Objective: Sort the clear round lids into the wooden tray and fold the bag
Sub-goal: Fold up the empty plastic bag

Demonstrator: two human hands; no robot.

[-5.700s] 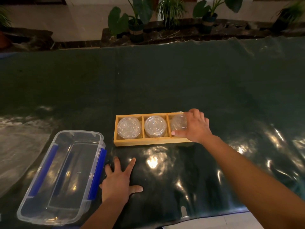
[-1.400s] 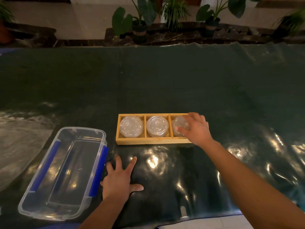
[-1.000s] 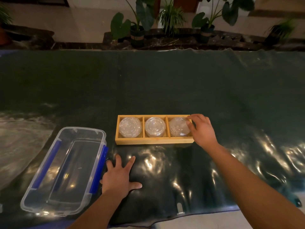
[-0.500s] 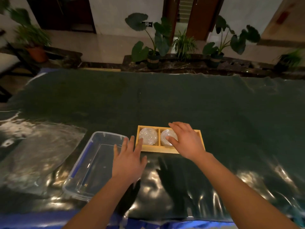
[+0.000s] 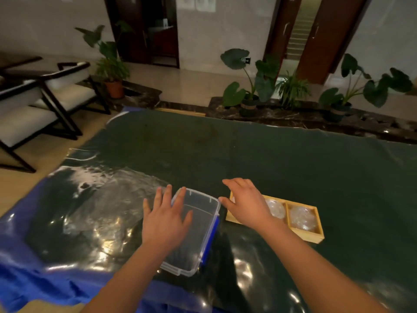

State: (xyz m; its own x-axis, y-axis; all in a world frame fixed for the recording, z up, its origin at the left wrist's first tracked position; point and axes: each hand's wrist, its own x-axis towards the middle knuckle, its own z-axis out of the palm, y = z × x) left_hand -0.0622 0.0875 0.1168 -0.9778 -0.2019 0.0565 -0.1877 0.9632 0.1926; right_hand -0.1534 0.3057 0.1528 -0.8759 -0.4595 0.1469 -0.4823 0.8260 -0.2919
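The wooden tray (image 5: 303, 234) sits right of centre on the table (image 5: 270, 159). It shows two clear round lids: one (image 5: 302, 218) lies flat in the right-end compartment and a second (image 5: 275, 207) in the middle one, partly hidden. The right hand (image 5: 247, 203) covers the tray's left end, so whatever lies in that compartment cannot be seen. This hand is palm down with fingers straight and slightly spread, thumb out to the left, and grips nothing; whether it touches the tray cannot be told. The clear bag (image 5: 106, 199) lies spread flat on the table's left side, unfolded. The left hand (image 5: 165, 219) is also palm down, its fingers fanned wide and holding nothing, over the left rim of one clear plastic box (image 5: 200, 193), with its fingertips reaching toward the bag's near edge. The box stands between bag and tray, with a blue clip (image 5: 211, 240) on its right side. A blue cloth (image 5: 33, 279) hangs at the table's near-left corner. Beyond the table stand four potted plants (image 5: 249, 91) and, at left, two white-cushioned chairs (image 5: 29, 114).
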